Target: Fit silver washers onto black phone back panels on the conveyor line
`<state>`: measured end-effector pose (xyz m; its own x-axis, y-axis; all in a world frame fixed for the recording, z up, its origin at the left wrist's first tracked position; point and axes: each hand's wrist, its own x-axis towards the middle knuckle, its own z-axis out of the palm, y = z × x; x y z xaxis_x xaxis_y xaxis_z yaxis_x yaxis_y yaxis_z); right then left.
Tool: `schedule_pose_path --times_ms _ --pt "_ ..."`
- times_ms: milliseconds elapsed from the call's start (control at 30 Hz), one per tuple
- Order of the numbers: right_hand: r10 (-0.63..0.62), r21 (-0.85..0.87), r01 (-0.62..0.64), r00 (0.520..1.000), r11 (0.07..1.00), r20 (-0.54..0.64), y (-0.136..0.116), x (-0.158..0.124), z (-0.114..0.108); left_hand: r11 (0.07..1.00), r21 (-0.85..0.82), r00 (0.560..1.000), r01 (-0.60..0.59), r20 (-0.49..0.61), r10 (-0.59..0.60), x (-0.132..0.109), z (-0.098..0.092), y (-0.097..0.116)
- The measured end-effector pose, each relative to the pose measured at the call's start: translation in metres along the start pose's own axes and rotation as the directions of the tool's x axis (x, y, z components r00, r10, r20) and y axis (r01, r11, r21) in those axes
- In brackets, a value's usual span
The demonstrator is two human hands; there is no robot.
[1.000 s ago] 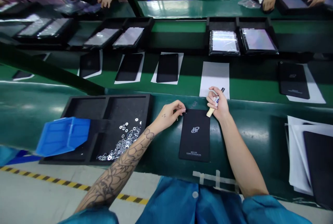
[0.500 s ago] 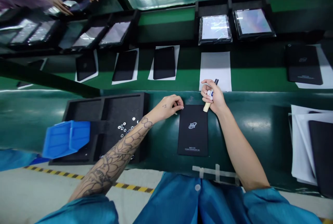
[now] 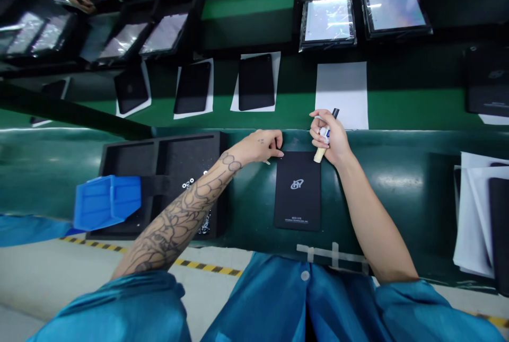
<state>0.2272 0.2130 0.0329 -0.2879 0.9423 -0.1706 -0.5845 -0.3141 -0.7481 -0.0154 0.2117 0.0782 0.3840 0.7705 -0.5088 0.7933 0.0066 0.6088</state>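
Tablet — near tray with washers

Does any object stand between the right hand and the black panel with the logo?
Only the pen-like tool, held in the right hand: its lower end is at the far right corner of the black panel, contact unclear. Nothing else visible stands between them.

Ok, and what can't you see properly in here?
In the head view:
Whether the left grip pinches anything: hidden by its fingers.
Label on the tube: partly covered by the right grip.
Bottom print on the black panel: too small.
How many metal rings there are: left forearm in the way.
Far-right panel: cut off by the picture's edge.
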Motion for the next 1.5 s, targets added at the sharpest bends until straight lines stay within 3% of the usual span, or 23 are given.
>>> schedule_pose_path --times_ms 100,233,300,400,567,700,900,1200,1367,1500 --pt "-0.003 -0.001 0.003 1.0 1.0 0.0 0.001 -0.001 0.0 0.987 0.157 0.994 0.041 0.092 -0.056 0.021 -0.01 0.013" --pt "-0.006 -0.018 0.006 1.0 1.0 -0.008 0.001 -0.002 0.0 0.924 0.383 0.983 -0.013 0.174 -0.058 0.048 -0.014 0.037" --pt "-0.007 -0.033 0.006 1.0 0.999 -0.017 0.0 -0.002 0.0 0.92 0.387 0.968 -0.059 0.249 -0.043 0.052 -0.015 0.042" --pt "-0.005 -0.038 0.005 1.0 0.999 -0.025 0.0 -0.001 0.001 0.97 0.221 0.942 -0.104 0.335 0.025 0.043 -0.016 0.035" --pt "-0.014 0.007 0.013 1.0 1.0 0.009 0.005 0.0 0.004 0.993 -0.079 0.97 -0.087 0.22 0.103 0.013 -0.014 0.011" --pt "-0.02 -0.033 0.02 1.0 0.999 0.002 0.011 0.001 0.008 0.986 -0.154 0.985 -0.065 0.147 0.088 0.0 -0.008 0.006" --pt "-0.052 -0.065 0.049 0.998 0.997 -0.04 0.015 0.002 0.009 0.995 -0.09 0.989 0.042 0.143 -0.029 -0.003 -0.004 0.009" --pt "-0.054 -0.032 0.054 0.998 0.998 0.022 0.015 0.004 0.005 0.983 0.127 0.966 0.134 0.206 -0.159 0.007 -0.014 0.024" --pt "-0.078 -0.074 0.079 0.997 0.994 0.012 0.017 0.006 0.004 0.965 0.23 0.953 0.129 0.24 -0.185 0.007 -0.017 0.028" --pt "-0.084 -0.073 0.085 0.996 0.994 0.015 0.017 0.005 0.005 0.914 0.405 0.979 0.019 0.178 -0.099 0.012 -0.02 0.03"
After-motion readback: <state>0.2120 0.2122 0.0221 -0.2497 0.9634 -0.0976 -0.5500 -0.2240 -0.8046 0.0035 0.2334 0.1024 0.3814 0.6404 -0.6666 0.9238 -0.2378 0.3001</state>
